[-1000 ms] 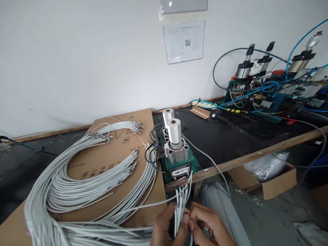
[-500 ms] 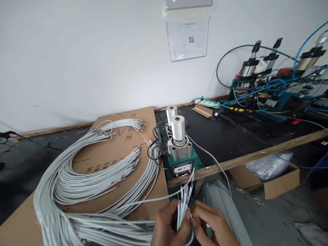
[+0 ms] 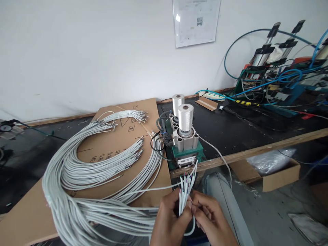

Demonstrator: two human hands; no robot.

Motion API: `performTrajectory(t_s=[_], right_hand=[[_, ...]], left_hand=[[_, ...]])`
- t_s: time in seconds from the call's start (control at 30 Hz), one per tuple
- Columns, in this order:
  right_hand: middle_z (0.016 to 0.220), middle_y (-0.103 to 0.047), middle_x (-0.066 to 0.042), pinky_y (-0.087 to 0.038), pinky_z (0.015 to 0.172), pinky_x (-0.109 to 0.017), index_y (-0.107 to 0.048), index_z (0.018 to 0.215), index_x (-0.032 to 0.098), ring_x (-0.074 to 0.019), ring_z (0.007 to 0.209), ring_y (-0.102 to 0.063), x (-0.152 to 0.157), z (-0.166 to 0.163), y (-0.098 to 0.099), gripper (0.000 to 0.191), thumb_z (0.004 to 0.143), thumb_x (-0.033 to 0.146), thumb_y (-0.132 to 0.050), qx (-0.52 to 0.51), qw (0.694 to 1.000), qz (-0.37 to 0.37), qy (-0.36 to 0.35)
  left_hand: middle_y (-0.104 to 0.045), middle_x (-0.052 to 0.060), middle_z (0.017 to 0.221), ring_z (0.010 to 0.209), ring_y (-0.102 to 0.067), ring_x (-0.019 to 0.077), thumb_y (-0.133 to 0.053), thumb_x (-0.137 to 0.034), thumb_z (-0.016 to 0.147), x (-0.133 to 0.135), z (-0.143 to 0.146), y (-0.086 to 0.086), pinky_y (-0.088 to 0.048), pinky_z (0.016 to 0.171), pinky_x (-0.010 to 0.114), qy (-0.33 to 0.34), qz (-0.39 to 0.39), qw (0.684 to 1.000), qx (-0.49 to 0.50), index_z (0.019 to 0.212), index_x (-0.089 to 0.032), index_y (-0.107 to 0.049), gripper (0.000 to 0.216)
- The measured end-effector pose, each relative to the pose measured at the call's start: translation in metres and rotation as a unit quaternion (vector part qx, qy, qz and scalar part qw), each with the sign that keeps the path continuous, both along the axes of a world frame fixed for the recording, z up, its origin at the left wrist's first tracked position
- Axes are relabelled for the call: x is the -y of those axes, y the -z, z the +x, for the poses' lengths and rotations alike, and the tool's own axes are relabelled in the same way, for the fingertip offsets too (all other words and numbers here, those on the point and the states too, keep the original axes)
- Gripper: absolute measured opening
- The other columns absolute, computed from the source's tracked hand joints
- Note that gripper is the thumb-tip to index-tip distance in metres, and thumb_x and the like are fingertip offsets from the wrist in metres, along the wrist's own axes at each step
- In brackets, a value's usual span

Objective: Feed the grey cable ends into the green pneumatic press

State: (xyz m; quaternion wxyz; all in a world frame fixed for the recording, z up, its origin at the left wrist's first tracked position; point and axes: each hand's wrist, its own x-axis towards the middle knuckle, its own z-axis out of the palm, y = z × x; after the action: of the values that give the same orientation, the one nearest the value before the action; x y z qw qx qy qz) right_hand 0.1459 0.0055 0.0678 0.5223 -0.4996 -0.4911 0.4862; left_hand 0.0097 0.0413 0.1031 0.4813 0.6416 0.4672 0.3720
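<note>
At lower centre, I have the left hand (image 3: 169, 217) clamped around fanned cable ends (image 3: 182, 200); the right hand's (image 3: 214, 218) fingertips press together, seemingly on one of them, though overlap hides it. A slack left grip could spill the ends; the looped cables (image 3: 102, 175), left of centre, could tug them toward the press (image 3: 185, 140) beyond.

There is one left hand (image 3: 170, 218), one right hand (image 3: 213, 218), two knurled cylinders (image 3: 186, 118), one posted sheet (image 3: 196, 29), one power strip (image 3: 213, 96) and one open box (image 3: 282, 177); the white cables (image 3: 182, 201) are too many to count.
</note>
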Motion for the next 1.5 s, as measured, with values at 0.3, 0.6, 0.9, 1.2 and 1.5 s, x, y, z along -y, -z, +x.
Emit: performTrajectory(t_s=[0.3,0.6,0.9,1.2,1.5], right_hand=[[0.064,-0.034,0.008,-0.02,0.041,-0.019,-0.049,0.071,0.02,-0.0073,0.049,-0.023,-0.005,-0.002,0.005,0.044,0.096,0.056,-0.057,-0.119,0.991,-0.059,-0.029],[0.067,-0.052,0.002,-0.026,0.04,-0.021,-0.063,0.066,0.019,-0.009,0.049,-0.036,-0.012,-0.007,0.013,0.03,0.088,0.037,-0.068,-0.103,0.993,-0.004,0.061],[0.064,-0.049,0.003,-0.036,0.055,-0.021,-0.059,0.062,0.019,-0.0124,0.06,-0.039,-0.008,-0.036,0.024,0.035,0.085,0.041,-0.074,-0.27,0.951,-0.01,0.149],[0.059,-0.045,0.005,-0.028,0.047,-0.02,-0.058,0.059,0.019,-0.0099,0.053,-0.03,-0.011,-0.044,0.013,0.039,0.075,0.046,-0.081,-0.325,0.931,-0.043,0.159],[0.054,-0.04,0.006,-0.023,0.044,-0.02,-0.056,0.057,0.02,-0.0093,0.05,-0.025,-0.014,-0.043,0.004,0.042,0.069,0.049,-0.082,-0.344,0.922,-0.073,0.161]], left_hand=[[-0.054,-0.004,0.062,0.058,-0.047,0.0117,-0.053,-0.028,0.091,0.0,0.003,0.006,-0.036,0.057,0.021,-0.016,0.034,0.999,-0.023,0.069,-0.018,-0.058,0.025],[-0.054,-0.006,0.061,0.056,-0.053,0.0114,-0.055,-0.019,0.082,0.0,0.009,0.015,-0.036,0.057,0.02,-0.042,0.053,0.997,-0.045,0.072,-0.02,-0.055,0.01],[-0.054,-0.006,0.062,0.058,-0.051,0.0127,-0.055,-0.024,0.086,0.006,0.009,0.008,-0.035,0.057,0.023,-0.073,0.03,0.996,-0.028,0.074,-0.02,-0.055,0.012],[-0.054,-0.005,0.062,0.059,-0.05,0.014,-0.055,-0.028,0.085,0.004,0.01,0.004,-0.034,0.057,0.024,-0.084,0.002,0.996,-0.007,0.073,-0.021,-0.053,0.014],[-0.063,-0.003,0.063,0.058,-0.057,0.0156,-0.056,-0.023,0.079,0.006,0.012,0.005,-0.037,0.057,0.025,-0.108,0.001,0.994,0.001,0.073,-0.019,-0.059,0.008]])
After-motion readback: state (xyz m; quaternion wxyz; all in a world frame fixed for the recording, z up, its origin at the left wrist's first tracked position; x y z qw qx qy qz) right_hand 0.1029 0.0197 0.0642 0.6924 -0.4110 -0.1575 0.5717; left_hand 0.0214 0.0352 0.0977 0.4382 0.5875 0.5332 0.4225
